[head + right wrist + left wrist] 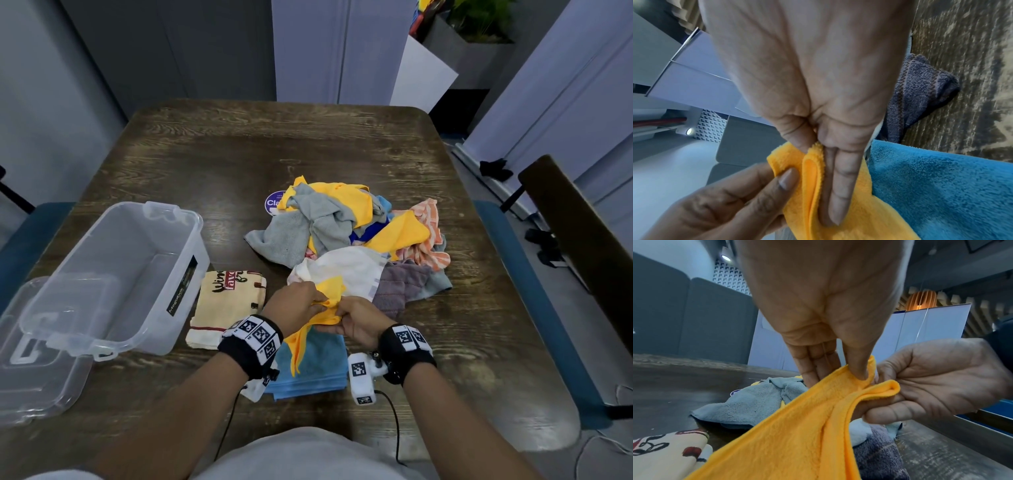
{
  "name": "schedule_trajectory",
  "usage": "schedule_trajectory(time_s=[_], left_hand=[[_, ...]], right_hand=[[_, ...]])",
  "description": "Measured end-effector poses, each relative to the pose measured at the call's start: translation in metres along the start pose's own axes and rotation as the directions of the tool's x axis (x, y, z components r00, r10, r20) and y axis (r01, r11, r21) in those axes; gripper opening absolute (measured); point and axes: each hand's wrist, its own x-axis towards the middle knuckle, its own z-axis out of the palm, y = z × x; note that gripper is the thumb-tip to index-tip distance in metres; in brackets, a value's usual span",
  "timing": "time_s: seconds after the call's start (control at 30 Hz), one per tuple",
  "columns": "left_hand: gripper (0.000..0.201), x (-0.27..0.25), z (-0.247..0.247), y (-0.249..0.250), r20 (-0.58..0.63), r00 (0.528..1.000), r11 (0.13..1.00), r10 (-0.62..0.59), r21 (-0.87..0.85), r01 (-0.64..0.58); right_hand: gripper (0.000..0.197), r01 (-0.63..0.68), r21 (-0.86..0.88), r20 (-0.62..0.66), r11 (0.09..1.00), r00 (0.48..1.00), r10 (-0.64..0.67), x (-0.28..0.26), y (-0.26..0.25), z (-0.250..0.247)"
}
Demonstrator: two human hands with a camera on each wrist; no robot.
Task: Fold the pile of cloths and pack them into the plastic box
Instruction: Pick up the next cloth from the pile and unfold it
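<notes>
- The yellow cloth [323, 315] is held off the table [274, 147] at lower centre of the head view, bunched between both hands, with its loose end hanging towards the bottom of the frame
- The left hand [296, 303] pinches the cloth's upper edge; the left wrist view shows the thumb pressed into the fabric against the fingers
- The right hand [359, 325] is closed on a doubled-over hem of the same cloth, thumb on one side and fingers laid along the other; the two hands are just beside each other
- A folded blue cloth [315, 370] lies flat on the table directly below the hands, partly covered by the hanging yellow end
- A folded cream cloth [227, 305] with dark lettering lies flat to the left of the blue one, just beside the box
- The pile of cloths [346, 233] sits unfolded at centre frame, above the hands: grey, yellow, white, orange-striped and purple-grey pieces tangled together, the white piece nearest the hands
- The plastic box [171, 301], clear-walled, stands upright and uncovered at left of frame
- Its lid [41, 359] lies flat at lower left, overlapping the box's near corner in the picture; contact cannot be confirmed
- A round purple sticker [274, 202] on the table shows at the pile's upper left edge, partly covered
- Black wristbands [253, 337] with square-patterned markers are on both wrists
</notes>
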Motion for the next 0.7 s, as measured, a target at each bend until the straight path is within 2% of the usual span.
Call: schedule_trajectory(time_s=[0.27,0.37,0.47,0.57,0.6,0.67,0.7], left_hand=[[0.027,-0.002,0.008,0.007,-0.005,1.000,0.990,0.026,0.142,-0.025],[0.032,-0.001,0.012,0.009,0.053,0.997,0.989,0.055,0.137,-0.061],[0.037,0.002,0.009,0.011,0.082,0.994,0.983,0.073,0.162,-0.086],[0.027,0.006,0.002,0.016,-0.005,0.998,0.964,0.062,0.261,-0.059],[0.023,0.007,-0.001,0.017,-0.047,0.998,0.966,0.047,0.256,-0.033],[0.019,0.007,-0.004,0.013,-0.138,0.990,0.993,0.009,0.114,0.007],[0.018,0.007,-0.006,0.008,-0.178,0.984,1.000,-0.010,0.000,0.010]], right_hand=[[0.046,0.008,-0.041,0.034,0.999,0.999,-0.007,0.004,-0.002,-0.001],[0.033,0.025,-0.006,-0.008,1.000,1.000,-0.025,0.006,-0.003,-0.003],[0.030,0.011,-0.075,-0.008,0.997,1.000,-0.011,0.004,-0.006,-0.003],[0.030,-0.003,-0.166,-0.022,0.986,1.000,0.000,0.005,-0.011,-0.006],[0.035,-0.009,-0.206,-0.025,0.979,1.000,0.004,0.004,-0.014,-0.007],[0.047,-0.002,-0.303,-0.033,0.953,0.999,-0.008,0.002,-0.020,-0.012],[0.044,0.022,-0.351,-0.049,0.936,0.998,-0.041,0.001,-0.023,-0.015]])
